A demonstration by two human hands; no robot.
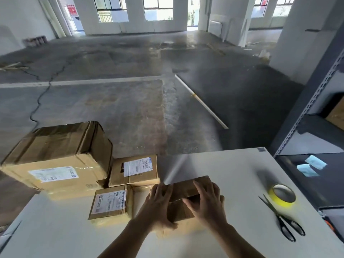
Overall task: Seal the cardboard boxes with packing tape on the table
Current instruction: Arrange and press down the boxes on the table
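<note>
A small brown cardboard box (183, 189) lies on the white table (232, 174) in front of me. My left hand (158, 203) lies on its left end, fingers spread over the top and thumb down the near side. My right hand (206, 200) presses flat on the box's top flaps from the right. A roll of yellow packing tape (283, 195) stands on the table to the right, apart from both hands. Black scissors (283, 220) lie just in front of the roll.
Three other cardboard boxes sit at the table's left: a large one (57, 155), a labelled one (134, 170) behind, and a labelled one (111, 202) nearer me. A grey metal shelf (307, 108) stands at the right. Concrete floor lies beyond the table's far edge.
</note>
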